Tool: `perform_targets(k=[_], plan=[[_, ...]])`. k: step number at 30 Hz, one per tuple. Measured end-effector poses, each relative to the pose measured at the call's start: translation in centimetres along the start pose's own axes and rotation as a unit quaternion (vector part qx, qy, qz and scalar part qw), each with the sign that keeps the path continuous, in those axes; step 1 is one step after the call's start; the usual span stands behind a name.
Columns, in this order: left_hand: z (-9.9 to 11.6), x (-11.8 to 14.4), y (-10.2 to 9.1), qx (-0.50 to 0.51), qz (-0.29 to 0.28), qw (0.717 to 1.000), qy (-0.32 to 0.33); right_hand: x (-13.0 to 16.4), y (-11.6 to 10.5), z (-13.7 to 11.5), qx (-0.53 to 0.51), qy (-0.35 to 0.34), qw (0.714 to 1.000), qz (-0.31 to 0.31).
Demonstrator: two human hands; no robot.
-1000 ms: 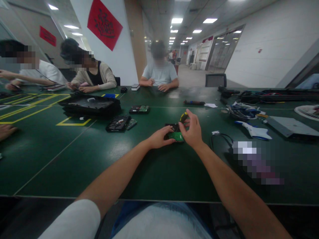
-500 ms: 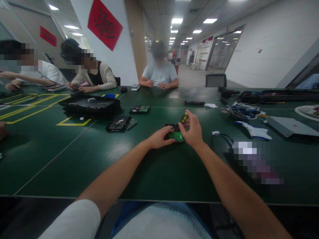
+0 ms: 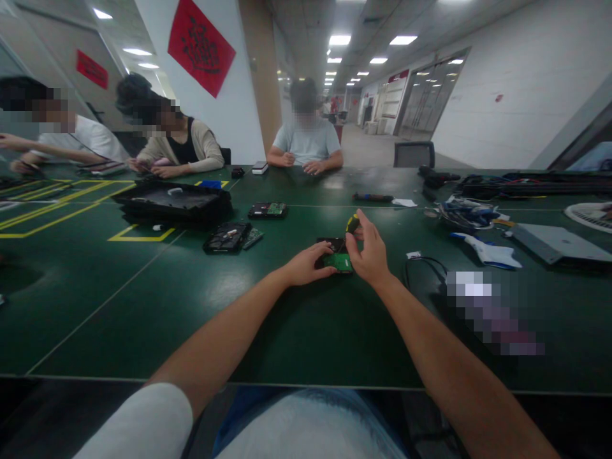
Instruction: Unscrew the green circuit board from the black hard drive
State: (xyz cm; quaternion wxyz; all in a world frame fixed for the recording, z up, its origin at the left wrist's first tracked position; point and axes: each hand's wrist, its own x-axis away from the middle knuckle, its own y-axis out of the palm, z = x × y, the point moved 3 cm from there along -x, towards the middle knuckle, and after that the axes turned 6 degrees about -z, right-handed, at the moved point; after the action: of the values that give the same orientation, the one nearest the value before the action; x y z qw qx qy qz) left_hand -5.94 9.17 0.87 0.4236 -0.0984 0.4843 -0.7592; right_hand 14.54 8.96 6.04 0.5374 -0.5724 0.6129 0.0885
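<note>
A hard drive (image 3: 339, 262) with a green circuit board lies on the green table in front of me. My left hand (image 3: 306, 264) grips it from the left, fingers over its top and thumb along the near edge. My right hand (image 3: 371, 252) holds a black and yellow screwdriver (image 3: 352, 223) by the handle, just above the drive's right side. The handle leans, and its tip is hard to make out among the fingers and the dark part of the drive.
Left of the drive lie an opened black drive (image 3: 227, 237), a loose circuit board (image 3: 253, 238) and another hard drive (image 3: 268, 210). Black trays (image 3: 174, 203) stand beyond. To the right are a blue-white glove (image 3: 490, 250), a grey metal box (image 3: 564, 243) and cables (image 3: 466, 213). Several people sit around the table.
The screwdriver handle has turned and tilted within my right hand's fingers. My left hand and the hard drive stay in place. The person opposite has shifted a hand slightly.
</note>
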Motion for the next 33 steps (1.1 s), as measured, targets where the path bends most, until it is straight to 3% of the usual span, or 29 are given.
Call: perform_targets(k=[7,15,19,25,33], plan=[[0.1,0.0,-0.1,0.004,0.0,1.0,0.006,-0.3,-0.6,0.0,0.04,0.005,0.999,0.032],[0.2,0.1,-0.2,0.003,-0.003,1.0,0.003,-0.6,-1.0,-0.9,0.005,0.026,0.999,0.024],[0.2,0.1,-0.3,0.004,0.001,1.0,0.006,-0.5,-0.7,-0.7,-0.069,0.075,0.995,0.013],[0.4,0.1,-0.3,0.004,0.0,1.0,0.005,-0.6,-0.2,-0.3,-0.245,0.142,0.959,0.005],[0.4,0.1,-0.3,0.007,0.001,1.0,0.006,-0.9,-0.2,-0.4,-0.298,0.161,0.941,0.006]])
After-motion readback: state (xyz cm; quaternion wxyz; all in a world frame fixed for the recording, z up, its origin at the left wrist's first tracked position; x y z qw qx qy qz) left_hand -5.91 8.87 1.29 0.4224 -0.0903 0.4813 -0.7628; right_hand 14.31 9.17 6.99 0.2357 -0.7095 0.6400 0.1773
